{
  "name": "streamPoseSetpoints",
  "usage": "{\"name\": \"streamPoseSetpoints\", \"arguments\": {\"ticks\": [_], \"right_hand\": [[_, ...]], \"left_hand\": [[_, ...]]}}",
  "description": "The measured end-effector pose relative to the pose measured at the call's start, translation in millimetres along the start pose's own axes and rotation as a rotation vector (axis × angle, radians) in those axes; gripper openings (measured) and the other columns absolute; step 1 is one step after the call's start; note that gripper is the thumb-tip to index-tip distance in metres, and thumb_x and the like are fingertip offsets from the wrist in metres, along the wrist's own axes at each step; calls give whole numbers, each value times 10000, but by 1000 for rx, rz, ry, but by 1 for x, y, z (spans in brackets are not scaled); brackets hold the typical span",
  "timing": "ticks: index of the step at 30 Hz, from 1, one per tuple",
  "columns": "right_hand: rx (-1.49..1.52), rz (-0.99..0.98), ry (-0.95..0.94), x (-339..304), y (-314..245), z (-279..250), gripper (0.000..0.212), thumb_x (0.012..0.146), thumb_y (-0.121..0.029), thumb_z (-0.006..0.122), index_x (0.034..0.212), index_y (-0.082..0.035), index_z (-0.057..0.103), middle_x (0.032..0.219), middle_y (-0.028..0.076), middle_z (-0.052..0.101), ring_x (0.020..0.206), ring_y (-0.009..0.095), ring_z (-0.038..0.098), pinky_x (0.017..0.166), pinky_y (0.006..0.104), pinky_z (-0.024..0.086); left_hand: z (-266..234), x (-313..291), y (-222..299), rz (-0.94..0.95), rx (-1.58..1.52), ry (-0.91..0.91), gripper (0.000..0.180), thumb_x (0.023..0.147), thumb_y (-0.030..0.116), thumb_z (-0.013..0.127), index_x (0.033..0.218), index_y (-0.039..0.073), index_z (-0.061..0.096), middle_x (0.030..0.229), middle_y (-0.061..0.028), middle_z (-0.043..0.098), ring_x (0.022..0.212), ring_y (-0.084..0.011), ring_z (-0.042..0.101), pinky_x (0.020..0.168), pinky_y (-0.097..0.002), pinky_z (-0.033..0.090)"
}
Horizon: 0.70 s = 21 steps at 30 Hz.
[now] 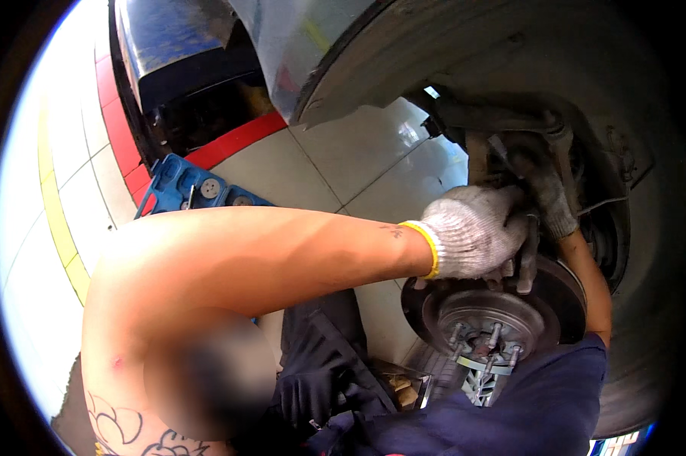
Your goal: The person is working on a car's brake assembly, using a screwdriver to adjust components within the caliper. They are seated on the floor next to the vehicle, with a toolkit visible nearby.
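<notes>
My left hand (476, 228), in a pale knit glove with a yellow cuff, is closed around the brake caliper (527, 266) above the brake disc (423, 304). Beyond it, my right hand (542, 178), in a darker, dirty glove, reaches in from the right behind the caliper. Its fingers look curled, but shadow and the left hand hide what they hold. A greyish flat piece (499, 149) shows beside these fingers. Below, the wheel hub (483, 327) is bare, with several studs sticking out.
The dark wheel arch (464, 57) curves overhead, with suspension parts (502, 118) behind my hands. A blue tool case (177, 182) with round pieces lies on the tiled floor (312, 163) at the left. Under the hub stands a tyre (440, 380). A red strip (240, 140) crosses the floor.
</notes>
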State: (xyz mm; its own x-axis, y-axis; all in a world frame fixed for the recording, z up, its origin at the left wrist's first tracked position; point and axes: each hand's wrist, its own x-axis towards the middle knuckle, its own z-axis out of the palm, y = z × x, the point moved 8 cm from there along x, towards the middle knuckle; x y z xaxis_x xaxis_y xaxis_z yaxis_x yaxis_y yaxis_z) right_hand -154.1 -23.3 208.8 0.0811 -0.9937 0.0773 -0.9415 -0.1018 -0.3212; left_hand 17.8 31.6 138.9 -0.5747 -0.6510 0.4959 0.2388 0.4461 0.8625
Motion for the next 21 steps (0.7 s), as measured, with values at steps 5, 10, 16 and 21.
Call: {"name": "streamPoseSetpoints", "arguments": {"ticks": [5, 10, 16, 21], "right_hand": [[752, 200, 269, -13, -9, -1, 301, 937, -232, 541, 1204, -100, 580, 979, 34, 529, 812, 106, 527, 663, 226, 475], [-503, -286, -82, 1, 2, 3, 364, 950, -241, 532, 1269, -66, 534, 1160, 89, 548, 1048, 222, 524, 851, 326, 466], [745, 142, 118, -11, -9, 1, 368, 941, -169, 520, 1288, -47, 519, 1215, 126, 576, 1081, 260, 572, 936, 372, 466], [219, 141, -6, -14, -9, 4, 352, 927, -278, 559, 1198, -55, 572, 1099, 79, 601, 970, 186, 580, 822, 326, 486]], "left_hand": [[1, -2, -7, -76, 3, -33, 424, 929, 322, 412, 1237, 59, 534, 1064, -225, 638, 965, -383, 627, 856, -424, 503], [0, -2, -3, -56, -30, -24, 439, 929, 329, 402, 1269, 80, 524, 1070, -229, 639, 951, -368, 639, 841, -416, 511], [3, -3, -6, -105, -23, -26, 419, 931, 330, 400, 1233, 73, 535, 1057, -223, 643, 959, -372, 633, 845, -431, 501], [-2, -2, -4, -80, -49, 36, 367, 915, 297, 414, 1121, 44, 582, 980, -203, 658, 917, -382, 634, 834, -458, 492]]}}
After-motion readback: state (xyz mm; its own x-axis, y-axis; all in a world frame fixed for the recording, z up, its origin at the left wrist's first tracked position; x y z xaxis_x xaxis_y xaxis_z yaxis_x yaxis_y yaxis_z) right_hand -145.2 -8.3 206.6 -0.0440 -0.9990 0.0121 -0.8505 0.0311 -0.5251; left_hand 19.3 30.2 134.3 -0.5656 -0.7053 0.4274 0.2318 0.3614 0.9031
